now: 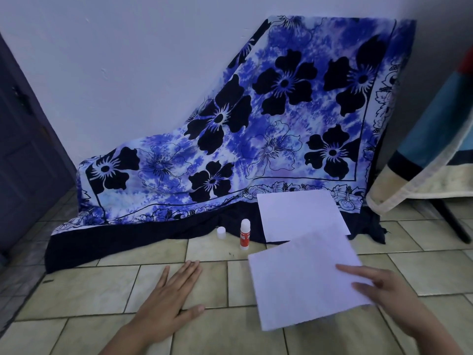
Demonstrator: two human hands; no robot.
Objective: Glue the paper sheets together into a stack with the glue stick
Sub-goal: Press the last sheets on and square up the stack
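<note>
Where the pale tiled floor (102,285) met the white wall (128,60), a big blue cloth (281,111) printed with dark flowers was draped over something hidden, and its dark hem spread onto the tiles. A dark door (23,162) stood at the left edge. A striped blanket (435,129) hung at the right above a black stand leg (453,221).

Two white paper sheets lay in front of the cloth. The far sheet (302,216) rested flat, mostly on the hem. The near sheet (304,285) was turned at an angle, and its far edge overlapped the far sheet's near edge. Its lower edge looked raised off the tiles and threw a soft shadow.

The right hand (384,290) had its grip clamped on the near sheet's right edge, with the fingers laid across the top and the thumb hidden beneath the paper. The left hand (169,298) lay palm down on the tiles to the left of that sheet, apart from it. Its fingers were straight and its grip was apart, holding nothing.

The glue stick (245,234), with a white top and a red label, stood upright at the edge of the hem, left of the far sheet. A small white cap (221,232) stood just beside it on its left, not touching.
</note>
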